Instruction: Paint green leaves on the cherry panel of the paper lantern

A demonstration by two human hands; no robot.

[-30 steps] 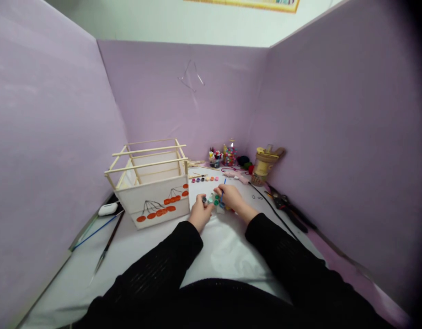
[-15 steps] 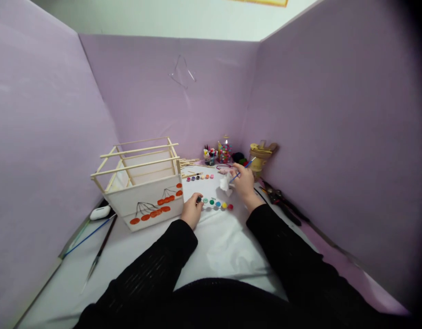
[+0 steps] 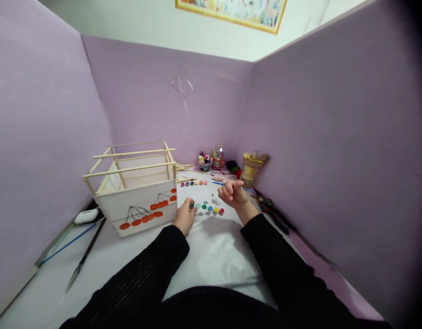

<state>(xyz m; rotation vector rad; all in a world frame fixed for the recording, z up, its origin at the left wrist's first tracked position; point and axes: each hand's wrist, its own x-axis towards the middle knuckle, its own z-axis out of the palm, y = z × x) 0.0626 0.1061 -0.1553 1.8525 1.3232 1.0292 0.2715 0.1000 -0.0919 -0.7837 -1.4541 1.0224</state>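
My left hand point(image 3: 183, 217) rests on the white table cover, its fingers pinched on the dark pot at the left end of a strip of small paint pots point(image 3: 210, 209). My right hand point(image 3: 233, 193) is raised just above the strip's right end, curled into a loose fist. A thin blue paintbrush point(image 3: 219, 183) runs level through that fist. A crumpled white tissue point(image 3: 216, 198) lies just left of the right hand. A stick-framed box with a white panel painted with orange cherries point(image 3: 138, 208) stands left of my left hand.
A second row of paint pots point(image 3: 193, 183) lies behind. Bead jars point(image 3: 217, 160) and a yellow wooden holder point(image 3: 249, 167) stand at the back. Pliers point(image 3: 269, 208) lie along the right wall. Long brushes point(image 3: 81, 237) and a white case point(image 3: 86, 216) lie at the left. Purple partitions enclose three sides.
My right hand came off the paint pots, went up to the back right with brush and tissue, then dropped back near the strip without the tissue. My left hand stayed on the strip's end.
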